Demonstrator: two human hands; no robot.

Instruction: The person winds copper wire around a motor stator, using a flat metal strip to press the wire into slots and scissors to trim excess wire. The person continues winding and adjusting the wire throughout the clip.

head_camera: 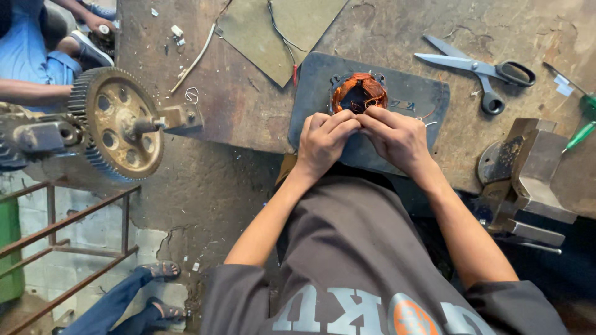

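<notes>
From the head view, the copper-wound stator (359, 93) sits on a dark metal plate (428, 93) on the tabletop (261, 111). The left hand (324, 139) and right hand (397, 138) meet at its near edge, fingers curled, pinching its thin wire. Grey scissors (478, 68) lie right of the stator, a rusty toothed gear (118, 121) well left

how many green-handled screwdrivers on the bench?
2, both at the bench's right edge: one green-handled screwdriver past the scissors, the other green-handled screwdriver just below it above the vise. More could lie out of frame.
</notes>
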